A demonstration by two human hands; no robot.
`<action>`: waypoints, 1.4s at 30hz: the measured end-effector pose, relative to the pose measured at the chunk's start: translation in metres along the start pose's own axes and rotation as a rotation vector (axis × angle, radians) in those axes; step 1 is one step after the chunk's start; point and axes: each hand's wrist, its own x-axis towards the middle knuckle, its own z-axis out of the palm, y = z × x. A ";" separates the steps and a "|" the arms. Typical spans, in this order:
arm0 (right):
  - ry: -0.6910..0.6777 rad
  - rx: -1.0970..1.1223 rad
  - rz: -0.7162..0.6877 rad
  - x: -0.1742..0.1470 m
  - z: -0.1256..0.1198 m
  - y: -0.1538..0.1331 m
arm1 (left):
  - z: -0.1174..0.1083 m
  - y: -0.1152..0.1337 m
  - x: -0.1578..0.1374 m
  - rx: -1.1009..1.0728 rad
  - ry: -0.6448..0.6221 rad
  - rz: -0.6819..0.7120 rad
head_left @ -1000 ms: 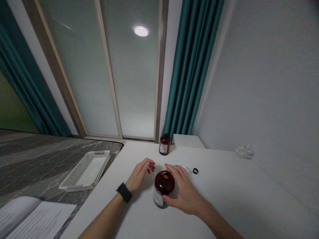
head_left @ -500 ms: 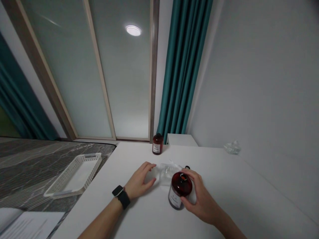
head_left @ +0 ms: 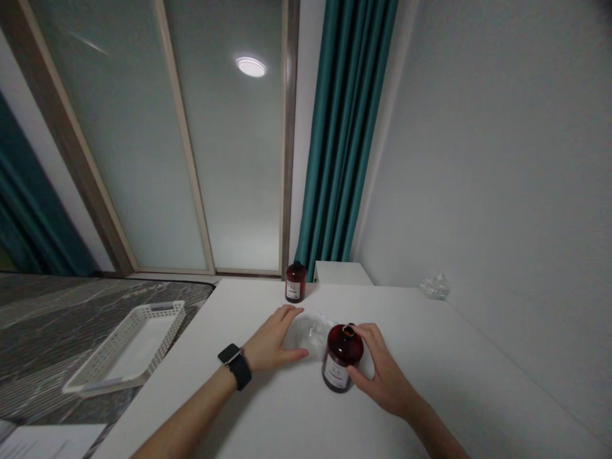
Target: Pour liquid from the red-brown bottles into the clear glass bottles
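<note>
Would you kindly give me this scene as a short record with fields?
Surface: white table
Right hand: grips an upright amber bottle, cap off
Left hand: flat on the table, fingers at a clear bag
Watch: black, on the left wrist
Far edge: second bottle, capped
Left of table: white basket

Dim room, ceiling lamp [head_left: 251,66] glare, edges warped, perhaps slight blur

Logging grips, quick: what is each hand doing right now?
Left hand: open, fingers resting on the clear bag.
Right hand: closed around the brown bottle, which stands on the table.
</note>
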 end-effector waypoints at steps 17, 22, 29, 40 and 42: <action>0.030 0.194 0.093 0.019 0.013 0.004 | 0.001 -0.029 -0.015 -0.092 -0.003 -0.093; -0.003 0.327 0.072 0.029 0.017 0.010 | -0.001 -0.037 -0.032 -0.107 0.086 -0.144; 0.261 0.169 0.170 0.038 0.041 -0.004 | -0.003 -0.038 -0.038 -0.054 0.082 -0.126; 0.311 0.462 0.168 0.039 0.061 0.006 | 0.000 -0.034 -0.037 -0.060 0.101 -0.101; 0.277 0.525 0.149 0.038 0.061 0.004 | 0.001 -0.035 -0.037 -0.058 0.100 -0.099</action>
